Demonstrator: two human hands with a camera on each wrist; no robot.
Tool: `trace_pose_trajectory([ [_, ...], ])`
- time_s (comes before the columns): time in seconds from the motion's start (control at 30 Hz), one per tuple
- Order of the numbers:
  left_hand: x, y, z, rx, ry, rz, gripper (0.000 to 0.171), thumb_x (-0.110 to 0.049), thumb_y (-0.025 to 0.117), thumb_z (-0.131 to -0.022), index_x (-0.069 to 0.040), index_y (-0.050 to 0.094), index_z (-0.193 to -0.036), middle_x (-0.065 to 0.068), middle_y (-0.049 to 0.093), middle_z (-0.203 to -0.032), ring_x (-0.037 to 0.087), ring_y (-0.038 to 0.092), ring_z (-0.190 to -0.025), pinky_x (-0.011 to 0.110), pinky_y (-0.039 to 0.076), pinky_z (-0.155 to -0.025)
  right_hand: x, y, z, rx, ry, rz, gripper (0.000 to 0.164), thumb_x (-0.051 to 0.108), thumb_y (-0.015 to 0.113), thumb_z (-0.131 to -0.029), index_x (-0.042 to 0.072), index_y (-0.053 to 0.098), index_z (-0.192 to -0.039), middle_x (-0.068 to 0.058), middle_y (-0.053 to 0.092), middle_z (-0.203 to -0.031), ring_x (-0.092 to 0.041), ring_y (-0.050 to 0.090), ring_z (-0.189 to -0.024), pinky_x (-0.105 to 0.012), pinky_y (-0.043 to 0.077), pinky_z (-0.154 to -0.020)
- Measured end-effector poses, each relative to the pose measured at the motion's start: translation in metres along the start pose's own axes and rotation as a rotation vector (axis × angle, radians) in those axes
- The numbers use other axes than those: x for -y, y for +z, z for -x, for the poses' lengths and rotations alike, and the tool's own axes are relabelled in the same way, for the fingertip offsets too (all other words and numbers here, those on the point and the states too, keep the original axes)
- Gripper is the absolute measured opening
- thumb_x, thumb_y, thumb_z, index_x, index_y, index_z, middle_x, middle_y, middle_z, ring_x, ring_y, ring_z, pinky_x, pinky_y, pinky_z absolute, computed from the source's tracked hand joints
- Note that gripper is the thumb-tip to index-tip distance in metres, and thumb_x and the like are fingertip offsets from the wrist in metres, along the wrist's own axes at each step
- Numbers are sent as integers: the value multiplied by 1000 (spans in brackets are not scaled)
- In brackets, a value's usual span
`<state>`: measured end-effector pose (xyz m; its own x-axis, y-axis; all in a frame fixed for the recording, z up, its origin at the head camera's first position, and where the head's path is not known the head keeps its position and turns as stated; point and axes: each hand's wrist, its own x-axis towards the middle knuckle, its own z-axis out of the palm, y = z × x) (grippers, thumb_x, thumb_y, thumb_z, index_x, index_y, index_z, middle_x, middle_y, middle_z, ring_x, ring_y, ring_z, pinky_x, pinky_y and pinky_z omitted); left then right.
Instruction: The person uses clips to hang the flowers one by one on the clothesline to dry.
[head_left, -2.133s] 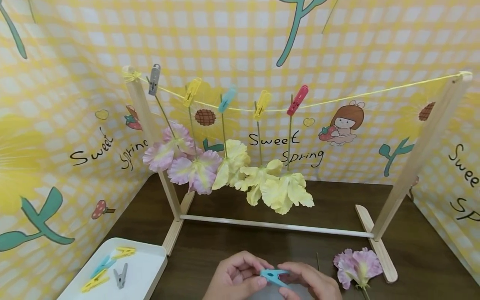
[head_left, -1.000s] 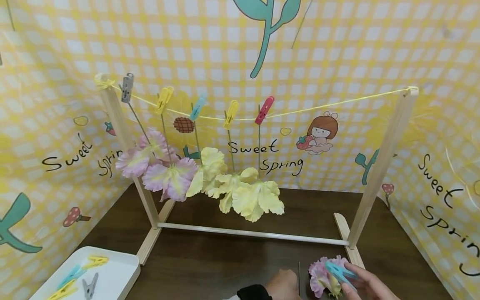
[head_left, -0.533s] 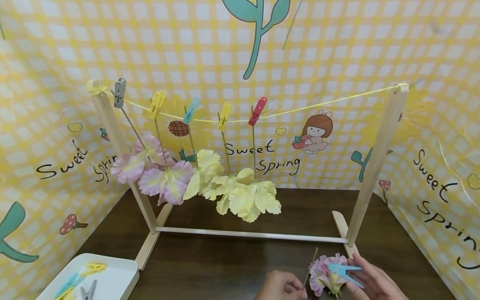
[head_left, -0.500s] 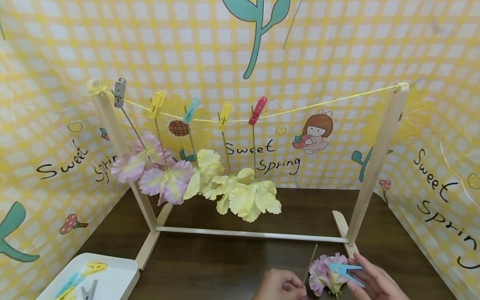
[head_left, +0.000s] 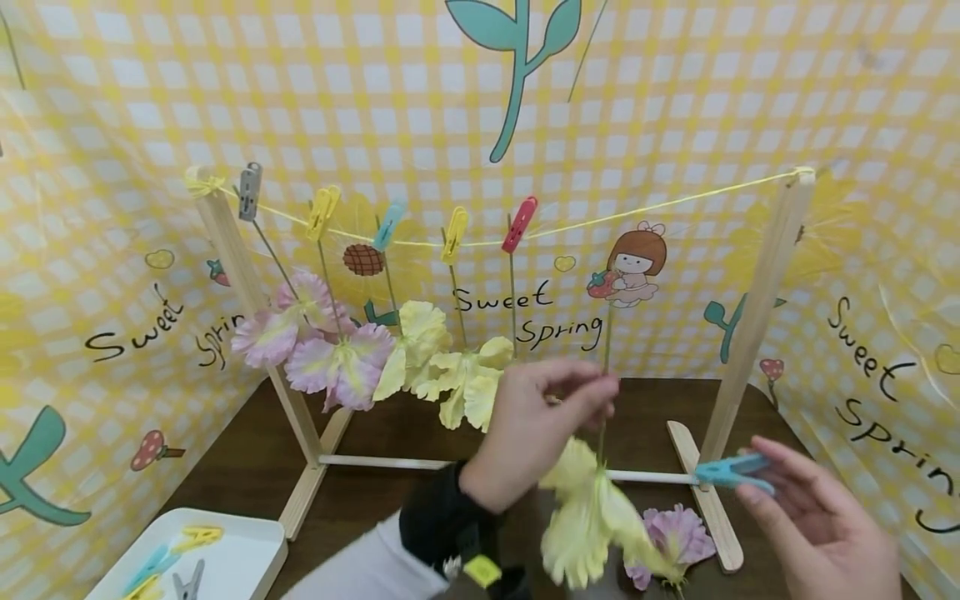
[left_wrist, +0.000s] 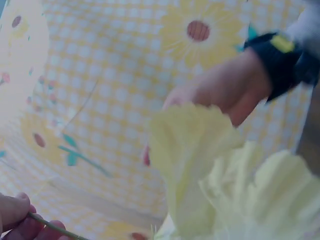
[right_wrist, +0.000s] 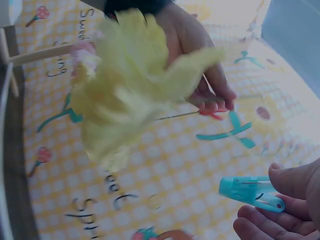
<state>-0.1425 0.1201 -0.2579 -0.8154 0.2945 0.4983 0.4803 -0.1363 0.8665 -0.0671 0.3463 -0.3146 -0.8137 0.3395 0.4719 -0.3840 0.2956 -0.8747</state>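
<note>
Thumb and fingers of my left hand (head_left: 536,425) pinch the thin stem (head_left: 607,342) of a yellow artificial flower (head_left: 581,533). The bloom hangs upside down below that hand, and in the right wrist view the same flower (right_wrist: 120,90) is blurred. Off to the right, my right hand (head_left: 825,517) holds a light-blue clothespin (head_left: 727,472) by its handle ends. The clothespin (right_wrist: 250,190) points toward the flower and is apart from it. Above the left hand runs a yellow string (head_left: 637,208), with a red clothespin (head_left: 520,225) on it.
Several flowers hang from clothespins on the string, between two wooden posts (head_left: 761,317). A white crossbar (head_left: 652,477) joins the stand's feet. A pink flower (head_left: 678,533) lies on the dark table at right. The white tray (head_left: 247,546) at left holds several clothespins.
My left hand has risen from the table with the yellow flower by its stem. My right hand has moved up and to the right, away from the pink flower, still holding the blue clothespin.
</note>
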Motion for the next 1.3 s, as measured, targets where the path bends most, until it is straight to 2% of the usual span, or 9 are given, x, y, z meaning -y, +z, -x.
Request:
trace_pose_trajectory([
  [0.13,-7,-6,-35,-71,101,-89,15,-3,66,-92,7,70,-101,14,70,-86,30,66,-74,36,58,-67,17,3,-24,99,-139,-26,47,-20,61,-85,-8,55,-130,-11,68,-111,-13,66,-102,-21,49,-86],
  [0.23,0,-11,-51,-118,98,-113,15,-4,66,-93,7,71,-101,14,68,-86,30,65,-74,35,58,-67,26,8,-44,184,-251,-119,51,-22,61,-84,-9,52,-132,-15,67,-112,-16,65,-103,-23,48,-88],
  [0.4,18,-18,-61,-176,44,-136,12,-5,66,-92,4,71,-99,14,67,-84,29,64,-74,31,57,-66,48,25,-79,295,-355,-287,49,-23,63,-81,-10,55,-128,-18,65,-110,-21,64,-101,-23,50,-86],
  [0.53,30,-21,-63,-215,19,-130,13,-4,67,-92,5,70,-101,14,67,-85,30,65,-73,32,57,-64,73,39,-105,363,-395,-235,42,-18,67,-82,-7,60,-122,-18,65,-108,-21,65,-97,-23,52,-82],
  [0.77,33,-21,-66,-227,22,-141,14,-6,66,-93,2,71,-103,12,67,-85,30,64,-74,32,57,-65,121,65,-152,395,-386,61,34,3,73,-87,0,64,-119,-9,68,-106,-15,67,-93,-20,52,-78],
  [0.93,32,-20,-70,-225,22,-141,13,-5,66,-93,2,70,-103,11,66,-83,23,64,-72,31,57,-65,142,82,-184,427,-361,189,30,12,74,-88,2,67,-115,-3,72,-96,-9,68,-86,-18,50,-71],
  [1.13,31,-18,-75,-218,17,-126,12,-4,65,-93,2,71,-102,10,66,-83,20,63,-70,31,57,-64,149,91,-206,447,-298,234,28,12,76,-86,-1,69,-109,-3,72,-91,-8,69,-80,-19,52,-73],
  [1.3,31,-17,-79,-211,33,-126,12,-5,66,-93,1,71,-102,10,66,-81,23,63,-71,31,57,-64,151,95,-216,464,-217,197,25,9,76,-85,-4,69,-106,-5,71,-87,-12,71,-76,-22,54,-72],
])
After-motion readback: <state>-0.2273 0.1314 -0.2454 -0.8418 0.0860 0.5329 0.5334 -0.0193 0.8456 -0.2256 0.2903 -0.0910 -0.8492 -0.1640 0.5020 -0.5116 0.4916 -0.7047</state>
